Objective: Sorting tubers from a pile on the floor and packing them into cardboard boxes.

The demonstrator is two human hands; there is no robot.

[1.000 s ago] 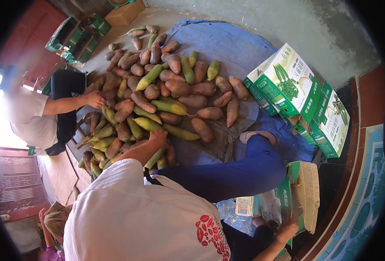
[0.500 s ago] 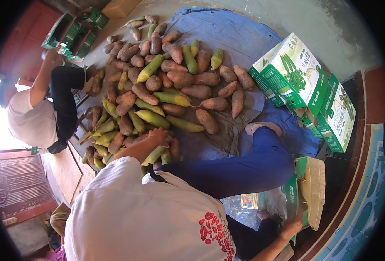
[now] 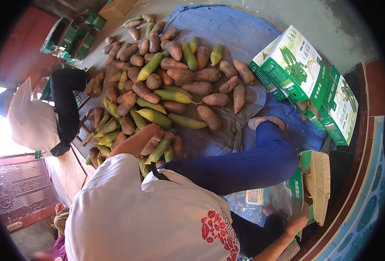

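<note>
My left hand (image 3: pixel 153 132) reaches into a large heap of root vegetables on the floor. Its fingers are curled over a reddish-brown root (image 3: pixel 151 145), which they partly hide. Right beside it lies a long green radish (image 3: pixel 160 150). At the lower right, my right hand (image 3: pixel 298 221) grips the edge of an opened green carton (image 3: pixel 295 187) with its tan flap (image 3: pixel 319 187) folded out. Clear plastic lining (image 3: pixel 280 195) shows at the carton's mouth; its contents are hidden.
A blue tarp (image 3: pixel 218 26) lies under part of the heap. White-and-green cartons (image 3: pixel 295 65) are stacked at the right. A scale (image 3: pixel 254 196) stands near my leg. Another person (image 3: pixel 33 117) sits at the left, close to open green cartons (image 3: pixel 68 37). A further person's sleeve (image 3: pixel 58 249) shows lower left.
My left hand has shifted slightly up and left, with the reddish-brown root now showing under it. My right hand stays at the carton. The other person's arm has come down from the green cartons.
</note>
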